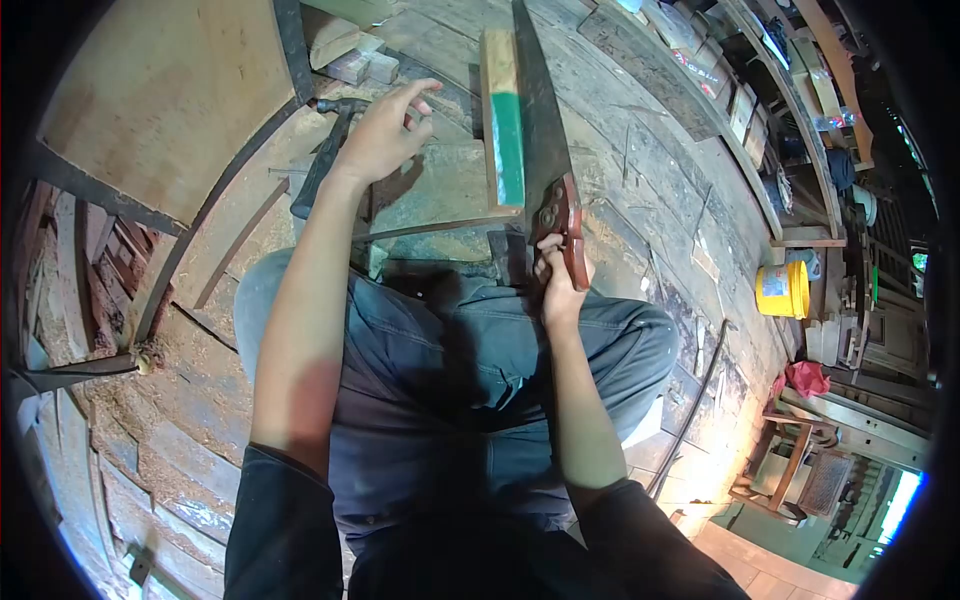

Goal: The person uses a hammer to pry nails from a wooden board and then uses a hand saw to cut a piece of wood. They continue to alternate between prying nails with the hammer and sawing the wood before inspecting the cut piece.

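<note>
My right hand (562, 278) is wrapped round the reddish-brown wooden handle of a handsaw (546, 110), whose broad dark blade points away from me. Right beside the blade on its left stands a wooden block (507, 140), partly painted green and bare at its far end. My left hand (388, 132) hovers to the left of the block, apart from it, fingers loosely bent and spread with nothing in them. Just beyond my left wrist a hammer (322, 165) with a dark handle lies on the floor. A flat board (430, 185) is in front of my crossed legs.
Wood offcuts (362, 62) lie at the far left, near a large framed panel (185, 95). A yellow bucket (782, 290) stands at right, below cluttered shelves (800, 130). A long thin rod (690, 410) lies on the plank floor at right. Sawdust covers the left floor.
</note>
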Tool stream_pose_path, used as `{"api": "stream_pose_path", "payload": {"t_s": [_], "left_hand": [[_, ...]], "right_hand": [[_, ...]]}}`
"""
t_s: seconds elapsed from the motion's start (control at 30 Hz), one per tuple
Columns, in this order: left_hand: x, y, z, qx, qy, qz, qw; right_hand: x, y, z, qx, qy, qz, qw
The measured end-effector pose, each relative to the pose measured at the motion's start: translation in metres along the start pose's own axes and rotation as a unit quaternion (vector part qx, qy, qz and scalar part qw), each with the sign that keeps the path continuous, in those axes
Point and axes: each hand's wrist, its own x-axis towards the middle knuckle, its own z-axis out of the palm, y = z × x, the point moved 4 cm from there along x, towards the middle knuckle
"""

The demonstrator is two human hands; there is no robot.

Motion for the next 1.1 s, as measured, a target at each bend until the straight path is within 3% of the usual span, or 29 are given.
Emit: {"api": "stream_pose_path", "payload": {"t_s": [0.07, 0.17, 0.23, 0.3, 0.4, 0.43, 0.5, 0.57, 0.8, 0.93, 1.03, 1.1], "left_hand": [[-0.002, 0.009, 0.001, 0.002, -0.035, -0.044, 0.998], [-0.007, 0.0, 0.005, 0.023, -0.07, -0.032, 0.997], [-0.008, 0.0, 0.006, 0.025, -0.056, 0.017, 0.998], [-0.014, 0.004, 0.005, 0.015, -0.073, -0.049, 0.996], [-0.022, 0.0, 0.006, 0.025, -0.09, -0.04, 0.995], [-0.023, -0.003, 0.006, 0.026, -0.093, -0.042, 0.994], [-0.025, -0.004, 0.007, 0.047, -0.102, -0.023, 0.993], [-0.027, -0.006, 0.006, 0.025, -0.117, -0.072, 0.99], [-0.033, -0.004, 0.003, 0.047, -0.113, -0.026, 0.992], [-0.029, 0.012, 0.006, 0.044, -0.094, 0.01, 0.995], [-0.03, 0.043, 0.019, 0.06, -0.088, 0.0, 0.994], [-0.029, 0.062, 0.029, 0.152, -0.064, 0.081, 0.983]], "right_hand": [[-0.006, -0.02, 0.007, 0.045, -0.005, 0.034, 0.998], [-0.011, -0.012, 0.01, 0.084, 0.005, 0.066, 0.994], [-0.013, -0.002, 0.011, 0.096, 0.009, 0.037, 0.995], [-0.009, 0.003, 0.01, 0.089, 0.006, 0.006, 0.996], [-0.01, -0.004, 0.013, -0.055, -0.001, -0.042, 0.998], [-0.009, -0.002, 0.013, -0.044, 0.008, -0.043, 0.998], [-0.009, -0.007, 0.019, -0.073, -0.014, -0.171, 0.983], [-0.011, -0.021, 0.022, -0.092, 0.02, -0.177, 0.98], [-0.017, -0.063, -0.007, -0.105, 0.141, -0.281, 0.943], [-0.006, -0.083, -0.024, 0.034, 0.184, -0.278, 0.942], [0.0, -0.064, -0.041, 0.023, 0.202, -0.217, 0.955], [0.001, -0.06, -0.044, 0.011, 0.225, -0.21, 0.951]]}}
